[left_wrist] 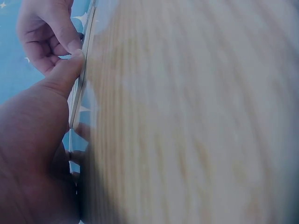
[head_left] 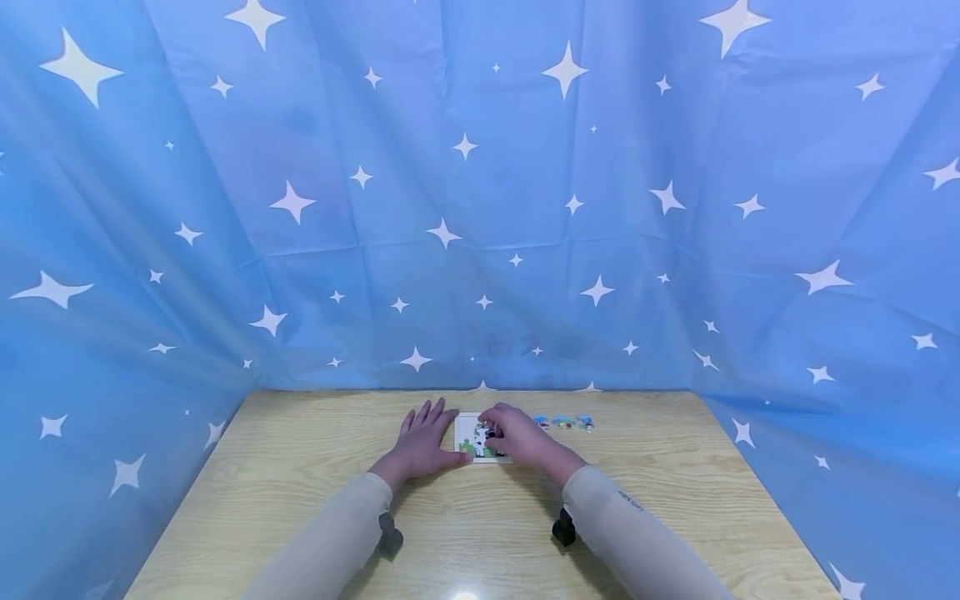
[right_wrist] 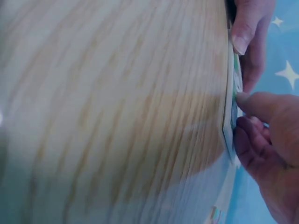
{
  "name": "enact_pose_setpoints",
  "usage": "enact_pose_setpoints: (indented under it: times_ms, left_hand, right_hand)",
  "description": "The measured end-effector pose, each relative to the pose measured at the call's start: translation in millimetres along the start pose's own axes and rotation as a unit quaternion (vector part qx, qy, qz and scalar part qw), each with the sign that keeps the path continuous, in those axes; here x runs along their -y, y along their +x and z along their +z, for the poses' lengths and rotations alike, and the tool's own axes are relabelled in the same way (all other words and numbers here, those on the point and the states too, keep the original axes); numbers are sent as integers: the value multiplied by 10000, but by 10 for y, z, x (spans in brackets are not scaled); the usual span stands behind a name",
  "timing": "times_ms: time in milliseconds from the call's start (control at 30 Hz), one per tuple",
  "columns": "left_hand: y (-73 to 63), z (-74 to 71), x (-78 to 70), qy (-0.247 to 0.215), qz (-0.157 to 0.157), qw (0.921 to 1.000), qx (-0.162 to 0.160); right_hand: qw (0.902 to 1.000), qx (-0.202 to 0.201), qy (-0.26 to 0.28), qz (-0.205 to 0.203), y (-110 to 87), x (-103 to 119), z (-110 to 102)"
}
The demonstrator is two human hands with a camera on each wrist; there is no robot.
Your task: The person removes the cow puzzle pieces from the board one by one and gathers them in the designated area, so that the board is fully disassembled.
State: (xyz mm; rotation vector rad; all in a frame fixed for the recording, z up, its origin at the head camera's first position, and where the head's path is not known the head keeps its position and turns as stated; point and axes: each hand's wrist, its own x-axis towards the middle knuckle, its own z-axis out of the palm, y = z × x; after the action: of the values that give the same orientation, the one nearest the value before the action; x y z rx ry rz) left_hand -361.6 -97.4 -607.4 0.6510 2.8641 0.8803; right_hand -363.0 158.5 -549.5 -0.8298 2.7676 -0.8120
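A small white-framed puzzle board (head_left: 460, 433) lies flat on the table, with a green and black-and-white picture on it that looks like a cow. My left hand (head_left: 423, 443) rests at its left side, fingers spread, the thumb (left_wrist: 70, 70) on the frame's near edge. Over the board's right part is my right hand (head_left: 519, 433), its thumb and curled fingers at a puzzle piece (head_left: 491, 433) that they partly cover. In the right wrist view, the right thumb (right_wrist: 257, 103) touches the picture beside the bent fingers (right_wrist: 252, 140).
Several blue-topped colourful puzzle pieces (head_left: 563, 422) lie in a row right of the board. The wood-grain table (head_left: 480, 525) ends at a blue star-patterned curtain (head_left: 480, 317) behind and at both sides. Each wrist carries a small black device.
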Motion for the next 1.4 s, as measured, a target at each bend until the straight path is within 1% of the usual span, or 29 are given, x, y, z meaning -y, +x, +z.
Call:
enact_pose_setpoints:
  times_ms: [100,200,433,600,800,933,1167,1400]
  left_hand:
    - [13,8,19,8,3,10000,11]
    - [15,13,24,33,4,10000,31]
    - [15,6,23,40,14,10000,8]
    - [2,-7,0,35,33,10000,-2]
    - [-39,-44,-65,-66,76,9999,-46]
    - [-32,-25,-59,-35,37,9999,-90]
    - [-36,-37,-74,44,-20,10000,-37]
    - [-57,-46,-89,42,-9,10000,-23]
  right_hand:
    - [9997,-61,-227,-60,1,0,17]
    - [9994,-177,-279,-103,-5,-15,33]
    - [9989,-402,227,-72,-62,-42,29]
    - [9985,-392,373,-56,-97,-50,14]
    - [9977,-342,557,-154,-151,-39,-13]
    - [9970,-294,706,-118,-190,-42,-38]
    - [9973,-351,638,-117,-256,-76,-82]
    - [9964,-387,758,-40,-331,-116,-127]
